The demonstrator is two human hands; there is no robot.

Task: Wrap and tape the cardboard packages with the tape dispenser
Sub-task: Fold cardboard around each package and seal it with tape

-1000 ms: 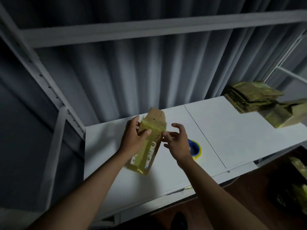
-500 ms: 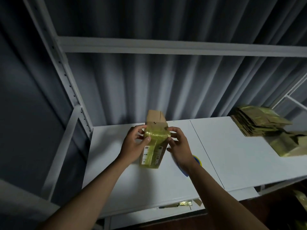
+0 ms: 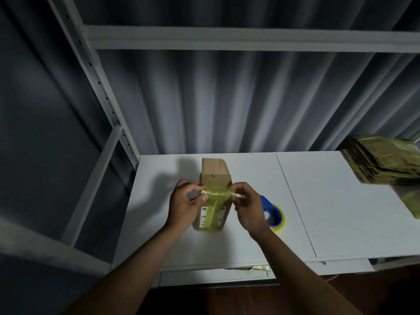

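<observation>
Item: cardboard package [image 3: 214,176], one piece, brown, partly banded in yellow tape [image 3: 217,192]. Location: left panel of the white shelf top [image 3: 341,212], nearer its back edge than its front, roughly midway between the left edge and the panel seam. Its long axis is seen running from front to back, away from the person; the near end carries printed labels, the far end is bare cardboard.

Left hand [image 3: 184,206]: fingers are curled against the package's left side, the thumb pressed on the left end of the cross-band of tape. Right hand [image 3: 246,206]: fingertips are pinched on the right end of the same band at the package's right edge. The package is thus held between both hands, neither being clearly nearer.

Tape dispenser [image 3: 273,215]: blue, with a yellow roll, lying on the shelf top just right of the right hand, partly hidden by the wrist. It is judged that the right hand is better placed to reach it.

Also held: stack of taped packages [image 3: 384,162] at the right back corner.

Step judged in hand: pressing the band ends down.
</observation>
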